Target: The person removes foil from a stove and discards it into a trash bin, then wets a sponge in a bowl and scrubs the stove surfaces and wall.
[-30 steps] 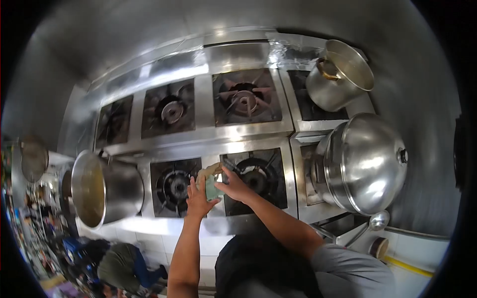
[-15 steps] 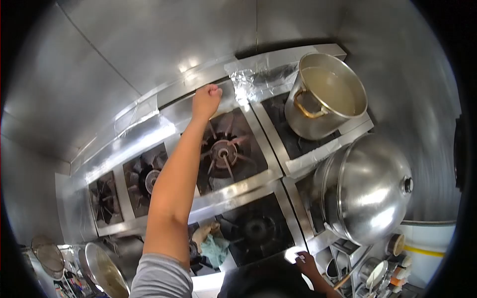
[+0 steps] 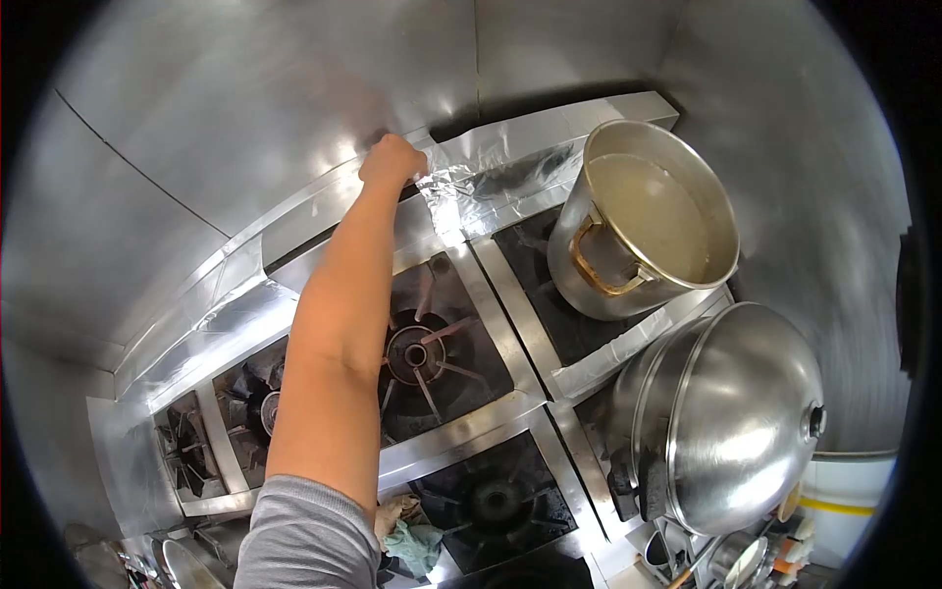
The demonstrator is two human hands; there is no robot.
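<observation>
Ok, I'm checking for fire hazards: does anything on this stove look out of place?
Yes, the greenish cloth lies beside a front burner, arguably an odd spot for fabric. Foil near the left hand is wrinkled.

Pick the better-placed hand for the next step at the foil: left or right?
Left, likely: the left hand is right beside the foil, beyond a rear burner. The right hand is out of view.

Crinkled, glossy metal foil (image 3: 451, 191) covers part of the back ledge (image 3: 549, 133). The wall (image 3: 226, 108) is smooth metal with a soft sheen; the stockpot (image 3: 589, 280), satin metal, the domed lid (image 3: 751, 412), shinier. The burner (image 3: 494, 501) looks matt; the rag (image 3: 414, 547), crumpled cloth.
</observation>
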